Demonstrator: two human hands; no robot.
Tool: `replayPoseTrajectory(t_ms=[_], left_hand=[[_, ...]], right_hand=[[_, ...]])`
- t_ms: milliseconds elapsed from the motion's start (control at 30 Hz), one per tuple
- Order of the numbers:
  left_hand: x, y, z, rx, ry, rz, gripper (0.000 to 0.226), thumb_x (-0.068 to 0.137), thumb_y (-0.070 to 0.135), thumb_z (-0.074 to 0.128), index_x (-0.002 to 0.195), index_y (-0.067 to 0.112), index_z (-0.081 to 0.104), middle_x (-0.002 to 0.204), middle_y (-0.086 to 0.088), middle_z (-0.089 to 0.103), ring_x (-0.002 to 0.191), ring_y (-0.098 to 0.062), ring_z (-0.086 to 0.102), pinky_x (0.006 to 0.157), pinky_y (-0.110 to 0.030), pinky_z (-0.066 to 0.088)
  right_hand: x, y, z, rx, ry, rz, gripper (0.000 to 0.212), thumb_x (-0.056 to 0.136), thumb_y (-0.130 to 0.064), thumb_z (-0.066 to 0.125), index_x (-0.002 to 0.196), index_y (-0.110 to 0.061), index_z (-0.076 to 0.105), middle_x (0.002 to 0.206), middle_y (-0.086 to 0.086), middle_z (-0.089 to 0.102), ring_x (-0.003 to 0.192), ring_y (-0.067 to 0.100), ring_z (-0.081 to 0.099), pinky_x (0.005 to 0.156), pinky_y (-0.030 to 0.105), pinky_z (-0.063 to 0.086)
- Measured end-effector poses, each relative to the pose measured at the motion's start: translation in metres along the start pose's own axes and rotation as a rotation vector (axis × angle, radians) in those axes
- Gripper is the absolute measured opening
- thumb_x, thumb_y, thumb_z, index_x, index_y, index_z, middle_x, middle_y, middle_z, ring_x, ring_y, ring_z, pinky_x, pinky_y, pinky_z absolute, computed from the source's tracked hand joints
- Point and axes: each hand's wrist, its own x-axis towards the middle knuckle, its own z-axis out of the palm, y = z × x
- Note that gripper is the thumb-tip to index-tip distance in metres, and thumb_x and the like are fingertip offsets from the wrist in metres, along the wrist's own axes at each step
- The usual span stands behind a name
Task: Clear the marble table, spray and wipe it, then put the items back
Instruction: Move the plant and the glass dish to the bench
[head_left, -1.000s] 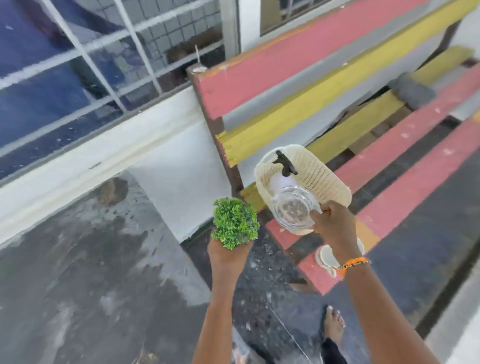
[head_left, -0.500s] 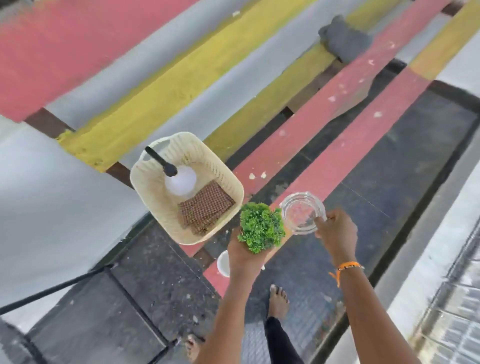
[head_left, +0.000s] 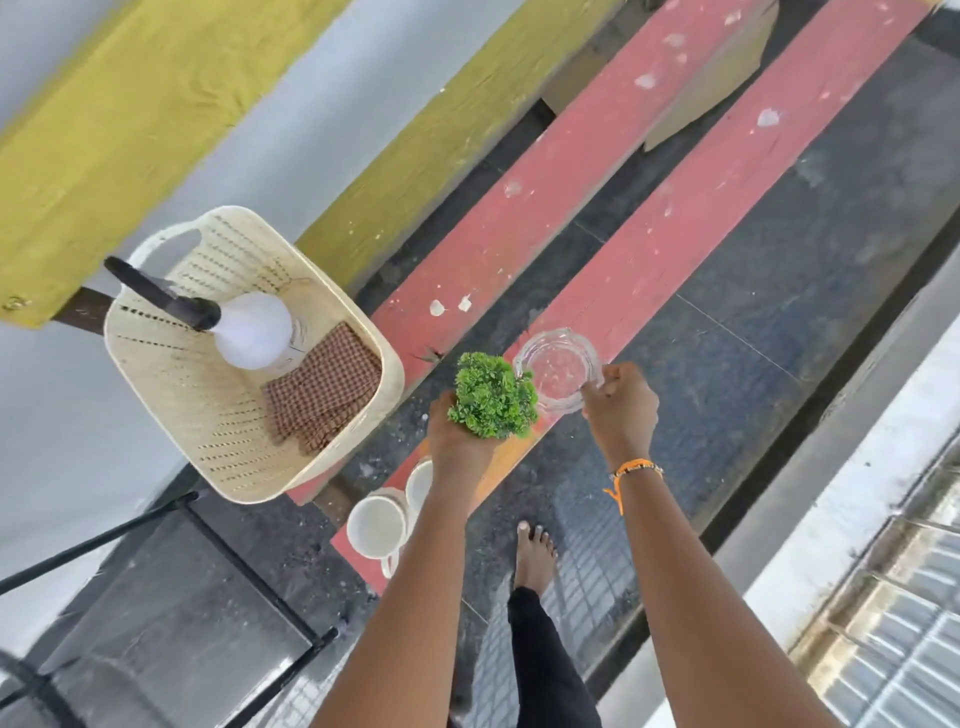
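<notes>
While the left hand cups a green plant, the right hand pinches a glass ashtray by its rim

Both bare forearms reach up from the lower edge toward twelve o'clock, running roughly parallel, the left arm at about seven o'clock of the right. The left hand is cupped palm-up, fingers curled round the base of a small green plant. The right hand, at about three o'clock of the left, has its knuckles up and pinches the rim of a clear glass dish at its five o'clock edge; an orange band circles that wrist.
</notes>
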Motion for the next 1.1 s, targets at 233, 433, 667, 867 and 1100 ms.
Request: replayPoseTrajectory(t_ms=[233, 433, 667, 867, 1100], left_hand=[[0.014, -0.016, 0.004, -0.197, 0.025, -0.073, 0.033, 0.097, 0.021, 0.033, 0.077, 0.013, 0.057, 0.057, -0.006, 0.069, 0.075, -0.025, 0.055, 0.064, -0.033, 0.043], [0.008, -0.036, -0.015, 0.473, 0.058, 0.246, 0.055, 0.076, -0.001, 0.069, 0.125, 0.010, 0.048, 0.116, -0.005, 0.060, 0.097, -0.011, 0.058, 0.075, -0.008, 0.046], [-0.014, -0.024, -0.033, 0.338, -0.021, 0.165, 0.067, 0.076, -0.013, 0.063, 0.134, 0.013, 0.042, 0.136, -0.006, 0.047, 0.108, -0.017, 0.048, 0.065, -0.007, 0.049], [-0.044, -0.012, -0.060, 0.281, -0.045, 0.231, 0.054, 0.080, -0.020, 0.050, 0.122, 0.014, 0.050, 0.130, -0.004, 0.052, 0.108, -0.016, 0.055, 0.091, -0.033, 0.050], [-0.071, 0.011, -0.125, 0.164, 0.045, 0.299, 0.027, 0.083, 0.000, 0.059, 0.102, 0.019, 0.058, 0.088, 0.010, 0.061, 0.083, -0.006, 0.058, 0.077, -0.019, 0.045]], right_hand=[[0.012, 0.008, 0.008, 0.055, -0.067, -0.009, 0.010, 0.081, -0.005, 0.058, 0.090, -0.007, 0.058, 0.061, 0.001, 0.053, 0.075, 0.035, 0.066, 0.073, 0.044, 0.055], [0.004, 0.013, 0.003, 0.116, -0.118, 0.009, 0.025, 0.089, -0.010, 0.056, 0.114, -0.009, 0.055, 0.075, 0.005, 0.061, 0.071, 0.022, 0.063, 0.068, 0.032, 0.052], [-0.032, -0.002, -0.005, 0.102, -0.077, -0.016, 0.021, 0.090, -0.016, 0.057, 0.110, -0.009, 0.057, 0.074, -0.005, 0.052, 0.073, 0.013, 0.052, 0.062, 0.022, 0.038], [-0.075, -0.030, -0.005, 0.074, -0.162, -0.132, 0.015, 0.090, -0.013, 0.053, 0.103, -0.010, 0.061, 0.085, 0.001, 0.060, 0.078, 0.018, 0.056, 0.067, 0.027, 0.042], [-0.135, -0.069, 0.018, 0.095, -0.261, -0.235, 0.014, 0.089, -0.007, 0.053, 0.097, -0.012, 0.063, 0.085, 0.000, 0.060, 0.078, 0.015, 0.055, 0.062, 0.022, 0.040]])
